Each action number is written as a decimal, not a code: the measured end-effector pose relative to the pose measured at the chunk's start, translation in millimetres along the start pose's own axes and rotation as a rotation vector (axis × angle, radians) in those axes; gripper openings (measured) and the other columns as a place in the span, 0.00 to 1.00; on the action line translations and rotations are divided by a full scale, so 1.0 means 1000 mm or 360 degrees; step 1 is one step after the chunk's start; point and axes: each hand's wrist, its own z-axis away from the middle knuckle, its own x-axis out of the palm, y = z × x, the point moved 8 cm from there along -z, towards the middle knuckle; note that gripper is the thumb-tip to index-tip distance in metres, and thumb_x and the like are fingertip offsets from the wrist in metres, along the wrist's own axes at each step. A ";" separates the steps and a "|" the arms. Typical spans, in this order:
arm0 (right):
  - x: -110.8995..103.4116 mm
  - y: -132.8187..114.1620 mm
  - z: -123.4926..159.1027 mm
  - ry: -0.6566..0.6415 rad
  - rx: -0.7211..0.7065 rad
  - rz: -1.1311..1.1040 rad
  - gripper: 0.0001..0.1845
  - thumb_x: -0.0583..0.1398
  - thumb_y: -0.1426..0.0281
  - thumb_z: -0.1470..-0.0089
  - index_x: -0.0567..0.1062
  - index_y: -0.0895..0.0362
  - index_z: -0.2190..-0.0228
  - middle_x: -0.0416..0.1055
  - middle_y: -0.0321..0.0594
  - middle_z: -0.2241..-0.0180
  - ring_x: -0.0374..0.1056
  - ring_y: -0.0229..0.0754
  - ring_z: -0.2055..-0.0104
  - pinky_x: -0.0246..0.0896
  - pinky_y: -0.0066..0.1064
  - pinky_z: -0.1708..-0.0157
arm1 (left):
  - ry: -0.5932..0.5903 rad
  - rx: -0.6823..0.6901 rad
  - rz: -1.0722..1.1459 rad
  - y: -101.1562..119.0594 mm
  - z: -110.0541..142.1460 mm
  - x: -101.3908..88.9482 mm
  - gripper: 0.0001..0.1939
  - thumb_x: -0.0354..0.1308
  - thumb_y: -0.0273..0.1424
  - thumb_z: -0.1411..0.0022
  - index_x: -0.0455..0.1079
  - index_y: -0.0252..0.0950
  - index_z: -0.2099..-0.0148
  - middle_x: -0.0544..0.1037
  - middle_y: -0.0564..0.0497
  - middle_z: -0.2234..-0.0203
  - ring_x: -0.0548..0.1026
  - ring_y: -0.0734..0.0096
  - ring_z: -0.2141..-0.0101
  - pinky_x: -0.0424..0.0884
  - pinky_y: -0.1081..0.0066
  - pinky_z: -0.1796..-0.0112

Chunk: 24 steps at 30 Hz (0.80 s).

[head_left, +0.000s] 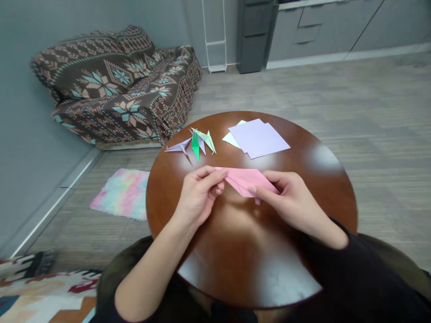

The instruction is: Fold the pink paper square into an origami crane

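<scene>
A folded piece of pink origami paper [247, 179] is held just above the round wooden table, stretched between both hands. My left hand [202, 190] pinches its narrow left tip between thumb and fingers. On the other side, my right hand [286, 195] grips the wider right end, thumb on top and fingers underneath. A crease runs along the lower left edge of the paper. Beyond the left hand lie several folded paper cranes: a green crane [195, 146], a pale green crane [208, 140] and purple ones, such as the purple crane [180, 147] at the left.
The round brown table [242, 251] reflects light near its front edge. At its far side lies a stack of lilac paper sheets [259, 138] over a pale green sheet [231, 140]. A patterned sofa [124, 89] and a fluffy pastel rug [121, 194] are on the left.
</scene>
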 end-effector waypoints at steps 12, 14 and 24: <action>-0.003 -0.001 -0.001 0.0044 -0.0024 0.0013 0.17 0.63 0.63 0.39 0.75 0.58 0.77 0.71 0.36 0.78 0.62 0.38 0.75 0.54 0.30 0.73 | 0.0262 0.0096 0.0116 0.011 -0.003 -0.017 0.15 0.77 0.32 0.52 0.74 0.32 0.71 0.75 0.56 0.76 0.69 0.86 0.79 0.65 0.86 0.79; -0.006 0.000 0.000 0.0093 -0.0021 -0.0035 0.16 0.63 0.63 0.39 0.76 0.58 0.76 0.72 0.36 0.77 0.63 0.39 0.74 0.55 0.31 0.72 | 0.0160 0.0079 0.0093 0.011 -0.002 -0.011 0.16 0.75 0.38 0.49 0.76 0.34 0.65 0.78 0.54 0.70 0.73 0.82 0.76 0.67 0.83 0.78; 0.014 0.003 0.002 -0.0133 0.0106 -0.0262 0.09 0.67 0.65 0.43 0.80 0.59 0.67 0.76 0.37 0.71 0.67 0.40 0.69 0.58 0.30 0.70 | -0.0277 0.0053 -0.0518 -0.004 0.007 0.014 0.12 0.73 0.36 0.44 0.77 0.33 0.69 0.73 0.55 0.81 0.63 0.82 0.82 0.59 0.78 0.80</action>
